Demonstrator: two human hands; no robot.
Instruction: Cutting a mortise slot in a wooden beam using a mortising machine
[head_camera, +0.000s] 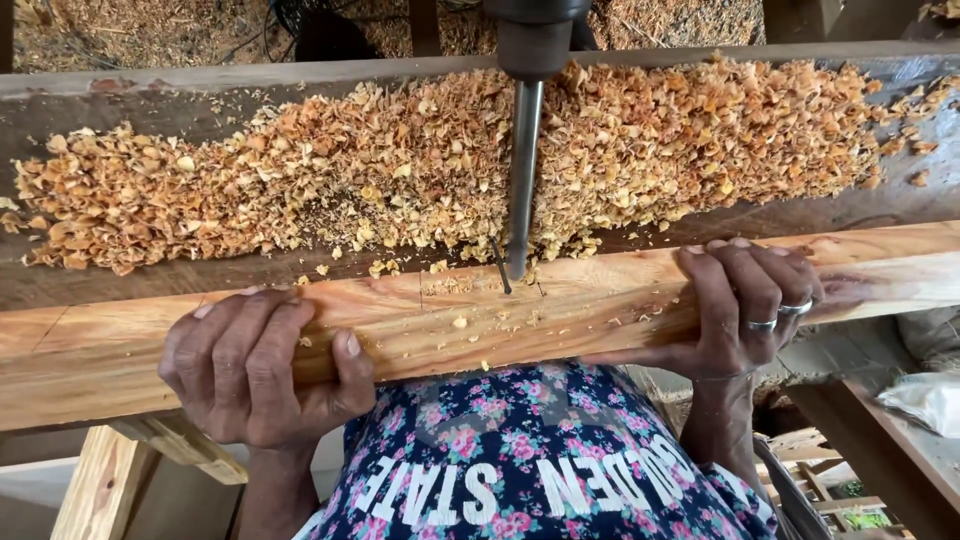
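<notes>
Sawdust and pale orange wood chips (450, 165) lie heaped along a dark, worn bench (130, 95) that runs across the top of our view. Below it, a long squared timber (600, 300) of light reddish wood lies crosswise in front of us, pressed against the bench edge.

At the left, our left hand (265, 370) wraps over the near edge of the timber, its fingers (230, 345) clamped around the wood with the thumb on top, seemingly to keep the piece from shifting.

In the middle, a steel bit (523, 180) drops straight down from a dark machine chuck (533, 40) and meets the top face of the timber beside faint pencil lines. Small shavings are scattered around that spot, and the wood grain shows yellow and pink streaks.

At the right, our right hand (745, 305) grips the timber too, fingers curled over the far edge and closed on it; two rings show. Both hands flank the bit, well apart from it, likely for steadiness and safety. A flowered shirt (520, 450) fills the bottom centre.
</notes>
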